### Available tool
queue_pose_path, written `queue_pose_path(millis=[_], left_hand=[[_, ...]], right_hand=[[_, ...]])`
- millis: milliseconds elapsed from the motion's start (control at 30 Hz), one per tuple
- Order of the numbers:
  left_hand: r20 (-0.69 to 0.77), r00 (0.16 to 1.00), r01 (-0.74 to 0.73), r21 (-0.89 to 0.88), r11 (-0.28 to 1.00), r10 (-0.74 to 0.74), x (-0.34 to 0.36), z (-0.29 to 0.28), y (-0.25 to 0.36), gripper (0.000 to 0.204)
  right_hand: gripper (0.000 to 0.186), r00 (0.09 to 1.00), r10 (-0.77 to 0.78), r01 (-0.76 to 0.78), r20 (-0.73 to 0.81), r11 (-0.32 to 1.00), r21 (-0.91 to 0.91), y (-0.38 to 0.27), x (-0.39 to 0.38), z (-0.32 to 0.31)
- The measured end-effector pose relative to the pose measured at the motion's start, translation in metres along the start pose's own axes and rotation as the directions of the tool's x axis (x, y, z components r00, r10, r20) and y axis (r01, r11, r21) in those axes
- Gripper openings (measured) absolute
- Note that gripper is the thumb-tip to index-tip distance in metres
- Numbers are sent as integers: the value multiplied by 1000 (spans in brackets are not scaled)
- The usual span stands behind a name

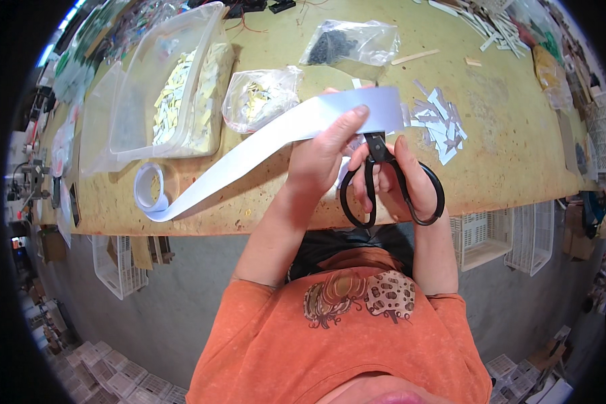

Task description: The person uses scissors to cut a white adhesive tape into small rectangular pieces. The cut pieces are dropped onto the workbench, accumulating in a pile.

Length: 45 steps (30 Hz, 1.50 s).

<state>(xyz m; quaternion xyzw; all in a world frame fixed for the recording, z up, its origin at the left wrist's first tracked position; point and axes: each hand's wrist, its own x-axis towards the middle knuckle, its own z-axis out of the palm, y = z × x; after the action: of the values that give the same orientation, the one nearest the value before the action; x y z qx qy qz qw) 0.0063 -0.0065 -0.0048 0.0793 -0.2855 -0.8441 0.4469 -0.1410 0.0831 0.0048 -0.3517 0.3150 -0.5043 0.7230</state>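
A long white strip [249, 151] runs from a small roll [149, 187] on the table's left part up to my hands. My left hand [333, 141] pinches the strip near its far end, thumb on top. My right hand [411, 178] grips black-handled scissors [377, 153], with fingers through the looped handles. The scissor blades pass beneath the strip, so most of their length is hidden. Just to the right of the strip's end lies a pile of short white cut pieces [441, 124].
A clear plastic bin [124, 111] with many yellow and white pieces stands at the left. Behind the strip lie a bag of pale scraps [259, 101] and a bag of dark small parts [350, 44]. White crates [485, 236] sit below the table's front edge [202, 232].
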Motion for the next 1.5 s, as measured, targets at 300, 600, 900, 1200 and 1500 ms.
queue_pose_path(millis=[300, 600, 900, 1200, 1500], left_hand=[[-319, 886, -224, 340, 913, 336, 2, 12, -2, 16], [-212, 895, -223, 549, 806, 392, 1, 3, -4, 12], [-260, 880, -230, 500, 835, 398, 1, 8, -10, 12], [-294, 847, -226, 555, 800, 443, 0, 14, -8, 13], [-264, 847, -250, 569, 783, 462, 1, 6, -12, 12]], right_hand=[[53, 989, 101, -123, -110, 968, -218, -1, -9, 5], [51, 910, -223, -132, -350, 643, -754, -4, -13, 18], [46, 870, -359, -190, -339, 390, -901, -6, 0, 34], [47, 856, -408, -179, -316, 339, -924, 0, 5, 35], [50, 858, -393, -230, -332, 284, -931, 2, 8, 35]])
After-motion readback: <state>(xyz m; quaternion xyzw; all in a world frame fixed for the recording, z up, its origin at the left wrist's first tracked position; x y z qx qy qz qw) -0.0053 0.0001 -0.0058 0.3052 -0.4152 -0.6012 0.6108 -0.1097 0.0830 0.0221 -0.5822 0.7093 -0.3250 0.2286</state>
